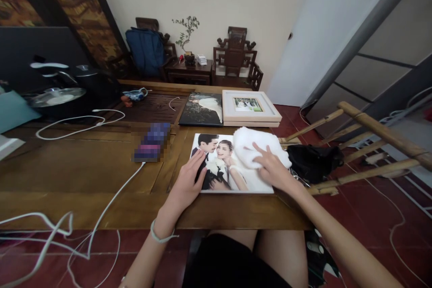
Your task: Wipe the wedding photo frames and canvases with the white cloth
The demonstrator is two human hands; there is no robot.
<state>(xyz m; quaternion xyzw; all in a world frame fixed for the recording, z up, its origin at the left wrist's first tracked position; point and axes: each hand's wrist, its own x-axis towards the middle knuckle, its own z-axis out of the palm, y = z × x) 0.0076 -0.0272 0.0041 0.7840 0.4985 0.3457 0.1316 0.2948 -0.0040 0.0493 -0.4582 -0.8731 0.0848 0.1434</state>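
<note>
Clearly, I see the photo (227,172) lying on the table (101,148), near its front edge. The cloth (248,141) covers its upper right part; the right hand (273,168) rests on this cloth, fingers apart. The left hand (189,181) lies on the photo's left side, thumb spread, gripping nothing. Behind is the frame (251,104); leftward, the phone (152,143).

The brown wooden table (84,157) is occupied near its front edge by a flat photo panel (221,166) showing 2 people. Behind it, a dark photo board (197,110) and 2 stacked pale frames (251,122) are set side by side. Farther left, a phone (153,141), a looped white cord (81,131) and a glass-lidded pan (60,107) are supported.
</note>
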